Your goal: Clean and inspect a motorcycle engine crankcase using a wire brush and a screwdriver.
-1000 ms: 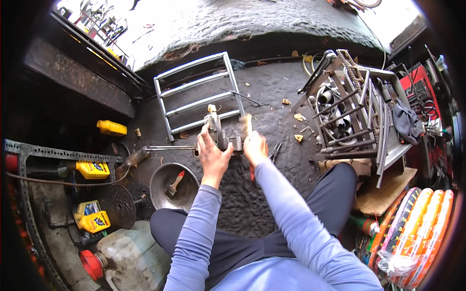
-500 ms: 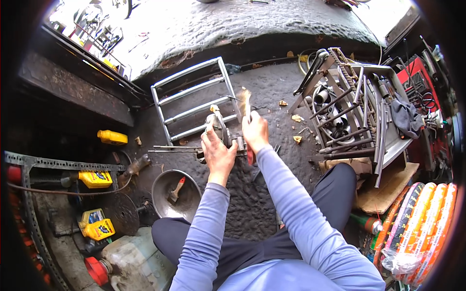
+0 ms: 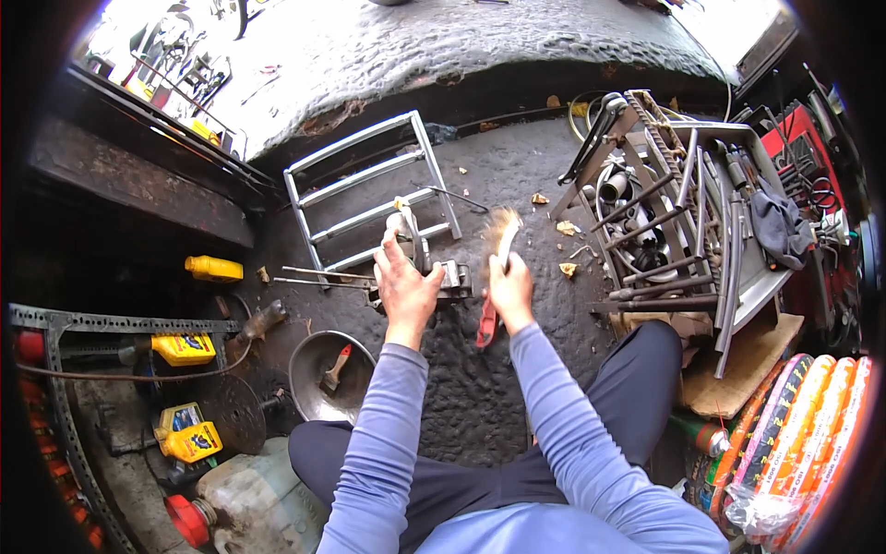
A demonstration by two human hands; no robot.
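Note:
My right hand [image 3: 510, 288] is closed round a paintbrush [image 3: 486, 323] with a red handle and pale bristles pointing away from me. The brush is apart from the metal part, to its right. My left hand [image 3: 406, 291] grips a greyish mechanical part [image 3: 454, 279] with a curved upright piece and long thin rods sticking out to the left. Its exact kind I cannot make out, since my fingers cover some of it. Just beyond stands a silver tubular metal rack [image 3: 365, 173]. A second red-handled paintbrush [image 3: 338, 367] lies in a metal bowl [image 3: 300, 380] on the near left.
On the right, a metal frame and tray [image 3: 752, 286] hold rods and tools, with a grey cloth [image 3: 780, 222] on top. Yellow bottles [image 3: 214, 269] and a big plastic jug [image 3: 263, 503] stand left. Wrapped tyres [image 3: 812, 434] lie near right. A raised ledge [image 3: 480, 55] runs across the back.
My right hand has moved to the right and slightly nearer, taking the paintbrush away from the metal part. My left hand has shifted slightly left and stays on the part.

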